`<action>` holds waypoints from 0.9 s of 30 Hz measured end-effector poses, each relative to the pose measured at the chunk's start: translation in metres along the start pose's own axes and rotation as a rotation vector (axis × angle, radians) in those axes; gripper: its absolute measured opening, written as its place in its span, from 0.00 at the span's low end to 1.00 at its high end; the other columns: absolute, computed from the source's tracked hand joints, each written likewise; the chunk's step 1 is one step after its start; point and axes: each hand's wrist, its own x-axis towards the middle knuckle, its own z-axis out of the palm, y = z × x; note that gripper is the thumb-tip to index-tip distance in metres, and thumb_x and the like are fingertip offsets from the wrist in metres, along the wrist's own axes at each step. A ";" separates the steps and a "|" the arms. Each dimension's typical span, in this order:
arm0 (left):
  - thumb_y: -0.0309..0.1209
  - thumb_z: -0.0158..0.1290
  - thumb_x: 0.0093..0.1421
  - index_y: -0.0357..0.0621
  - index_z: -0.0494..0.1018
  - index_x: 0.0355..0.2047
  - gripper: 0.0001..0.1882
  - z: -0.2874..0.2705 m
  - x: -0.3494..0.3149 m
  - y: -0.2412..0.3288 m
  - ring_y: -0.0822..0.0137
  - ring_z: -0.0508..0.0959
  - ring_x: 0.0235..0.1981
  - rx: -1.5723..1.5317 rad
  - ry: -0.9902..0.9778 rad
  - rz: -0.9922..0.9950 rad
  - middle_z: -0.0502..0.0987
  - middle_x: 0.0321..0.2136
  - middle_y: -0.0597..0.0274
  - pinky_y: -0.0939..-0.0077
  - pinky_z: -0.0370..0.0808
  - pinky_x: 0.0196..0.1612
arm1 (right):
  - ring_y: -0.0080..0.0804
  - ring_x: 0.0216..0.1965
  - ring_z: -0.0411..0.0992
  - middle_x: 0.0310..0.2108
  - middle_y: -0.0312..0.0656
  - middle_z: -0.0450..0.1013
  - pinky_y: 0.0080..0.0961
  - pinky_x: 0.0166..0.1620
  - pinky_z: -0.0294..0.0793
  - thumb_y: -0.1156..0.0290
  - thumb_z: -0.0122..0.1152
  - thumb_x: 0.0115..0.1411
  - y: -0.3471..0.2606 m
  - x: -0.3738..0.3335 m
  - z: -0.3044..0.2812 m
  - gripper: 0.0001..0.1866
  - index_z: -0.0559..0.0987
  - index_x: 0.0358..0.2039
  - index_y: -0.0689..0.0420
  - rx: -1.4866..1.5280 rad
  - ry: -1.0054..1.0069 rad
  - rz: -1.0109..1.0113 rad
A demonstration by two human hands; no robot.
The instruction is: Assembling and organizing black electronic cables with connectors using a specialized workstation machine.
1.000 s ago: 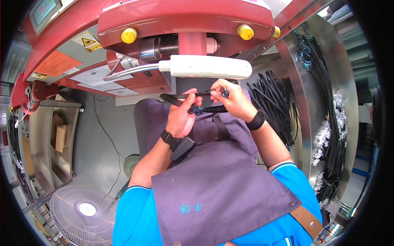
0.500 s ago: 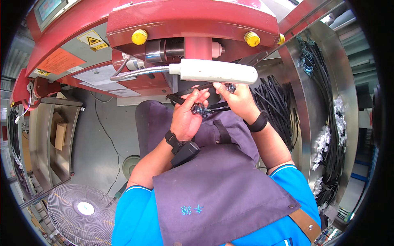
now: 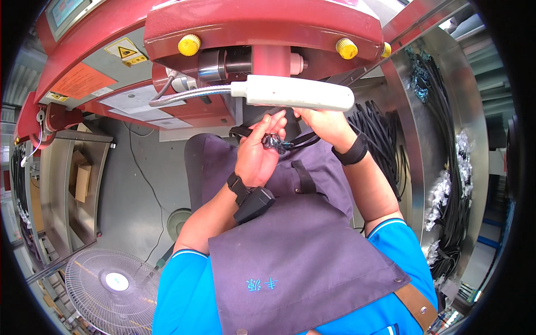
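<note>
My left hand (image 3: pixel 258 153) is closed around a black strap (image 3: pixel 306 139), above the lap of my dark apron. A shiny clump wrapped in clear film (image 3: pixel 273 143), on the strap, rests against this palm. My right hand (image 3: pixel 330 129) is closed on the strap a little farther right, thumb and fingers together. Its fingertips are partly hidden by the white lamp head (image 3: pixel 301 94), which hangs just above both hands. The strap runs between the hands and loops out to the left past my left fingers.
A red machine (image 3: pixel 262 25) with yellow knobs stands directly ahead. To the right, many black straps (image 3: pixel 375 134) hang beside a metal trough (image 3: pixel 472 167) holding more straps with film-wrapped ends. A fan (image 3: pixel 111 290) stands at lower left, near a metal shelf (image 3: pixel 56 195).
My right hand has moved slightly forward, farther under the lamp head, which now covers more of its fingers. My left hand keeps its hold, shifted slightly forward.
</note>
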 end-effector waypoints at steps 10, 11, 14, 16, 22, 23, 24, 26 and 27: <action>0.29 0.49 0.63 0.35 0.69 0.40 0.09 0.001 0.001 0.001 0.66 0.75 0.43 -0.018 0.008 0.013 0.74 0.46 0.50 0.75 0.72 0.45 | 0.21 0.27 0.71 0.21 0.40 0.75 0.22 0.33 0.70 0.81 0.52 0.49 -0.006 0.003 0.000 0.07 0.77 0.28 0.68 -0.043 -0.022 0.028; 0.29 0.49 0.63 0.35 0.69 0.40 0.09 0.001 0.002 0.001 0.66 0.75 0.43 -0.020 0.009 0.015 0.74 0.46 0.50 0.75 0.72 0.45 | 0.21 0.27 0.71 0.21 0.40 0.75 0.22 0.33 0.70 0.81 0.52 0.49 -0.006 0.003 0.000 0.07 0.77 0.28 0.68 -0.044 -0.025 0.028; 0.30 0.51 0.62 0.36 0.73 0.39 0.10 0.002 0.003 -0.001 0.65 0.76 0.44 -0.037 0.017 0.017 0.75 0.45 0.49 0.74 0.74 0.42 | 0.21 0.27 0.71 0.22 0.40 0.75 0.23 0.33 0.71 0.81 0.52 0.49 -0.006 0.002 -0.001 0.07 0.77 0.28 0.68 -0.059 -0.008 0.036; 0.29 0.49 0.63 0.35 0.71 0.39 0.09 0.005 0.003 -0.001 0.66 0.75 0.43 -0.010 0.017 0.015 0.75 0.45 0.50 0.75 0.72 0.44 | 0.21 0.26 0.72 0.22 0.39 0.75 0.22 0.33 0.71 0.80 0.53 0.50 -0.007 0.001 -0.002 0.07 0.77 0.29 0.68 -0.087 0.024 -0.018; 0.29 0.50 0.63 0.35 0.72 0.38 0.09 0.009 0.004 -0.005 0.65 0.75 0.42 -0.025 -0.036 0.012 0.75 0.46 0.48 0.75 0.73 0.42 | 0.18 0.26 0.71 0.23 0.37 0.76 0.20 0.31 0.70 0.78 0.56 0.54 0.004 -0.003 -0.011 0.06 0.78 0.31 0.66 0.008 0.014 0.020; 0.29 0.50 0.63 0.35 0.72 0.38 0.09 0.009 0.003 -0.005 0.65 0.75 0.42 -0.027 -0.037 0.013 0.75 0.46 0.48 0.75 0.73 0.42 | 0.18 0.26 0.71 0.23 0.37 0.76 0.20 0.31 0.70 0.78 0.56 0.54 0.005 -0.003 -0.010 0.06 0.78 0.31 0.66 0.006 0.013 0.018; 0.29 0.49 0.63 0.35 0.72 0.38 0.08 0.008 0.002 -0.005 0.65 0.76 0.42 -0.019 -0.031 0.018 0.75 0.46 0.48 0.75 0.73 0.42 | 0.18 0.27 0.71 0.24 0.37 0.76 0.19 0.32 0.71 0.78 0.56 0.54 0.006 -0.004 -0.008 0.06 0.78 0.32 0.65 0.063 0.017 0.046; 0.29 0.49 0.63 0.35 0.72 0.37 0.08 0.005 0.002 -0.005 0.65 0.76 0.42 -0.012 -0.026 0.022 0.74 0.46 0.48 0.75 0.73 0.42 | 0.18 0.28 0.71 0.25 0.37 0.76 0.19 0.33 0.71 0.79 0.56 0.54 0.008 -0.005 -0.005 0.06 0.79 0.32 0.65 0.119 0.022 0.074; 0.29 0.50 0.63 0.36 0.72 0.37 0.08 0.002 0.003 -0.005 0.66 0.76 0.42 -0.009 -0.017 0.019 0.74 0.46 0.48 0.75 0.73 0.42 | 0.17 0.29 0.71 0.25 0.37 0.76 0.19 0.34 0.71 0.80 0.56 0.53 0.009 -0.005 -0.002 0.06 0.79 0.32 0.65 0.121 0.024 0.030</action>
